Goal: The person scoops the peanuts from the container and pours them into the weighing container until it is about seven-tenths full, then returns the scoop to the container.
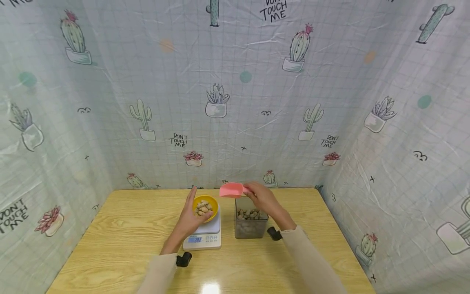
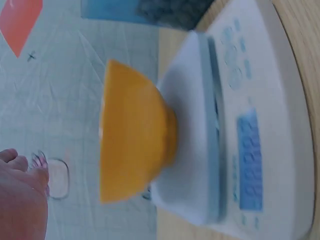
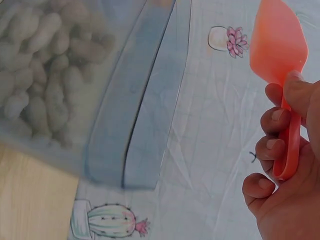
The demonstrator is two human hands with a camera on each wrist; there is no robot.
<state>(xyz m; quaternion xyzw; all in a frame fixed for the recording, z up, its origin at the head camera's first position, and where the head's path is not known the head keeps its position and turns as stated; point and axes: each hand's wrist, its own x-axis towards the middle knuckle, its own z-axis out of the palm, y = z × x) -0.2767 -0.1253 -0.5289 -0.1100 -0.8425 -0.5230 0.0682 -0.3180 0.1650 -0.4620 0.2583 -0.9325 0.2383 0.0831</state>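
Observation:
My right hand point(image 1: 263, 199) grips the handle of a pink scoop point(image 1: 231, 190), fingers curled round it in the right wrist view. The scoop is raised above the left rim of a translucent grey container point(image 1: 251, 229) that holds unshelled peanuts point(image 1: 251, 214). My left hand point(image 1: 190, 220) is spread beside a yellow bowl point(image 1: 215, 201) with peanuts in it. In the left wrist view that hand point(image 2: 22, 200) shows apart from the bowl, above its rim. The bowl rests upright on a white kitchen scale point(image 1: 213, 246), whose display point(image 1: 195, 240) seems to read 38.2.
Scale and container stand side by side on a wood-grain table point(image 1: 139, 228), with a gap between them. A cactus-print curtain point(image 1: 235, 134) hangs behind the table and along both sides. Each wrist wears a black camera mount point(image 1: 183, 259).

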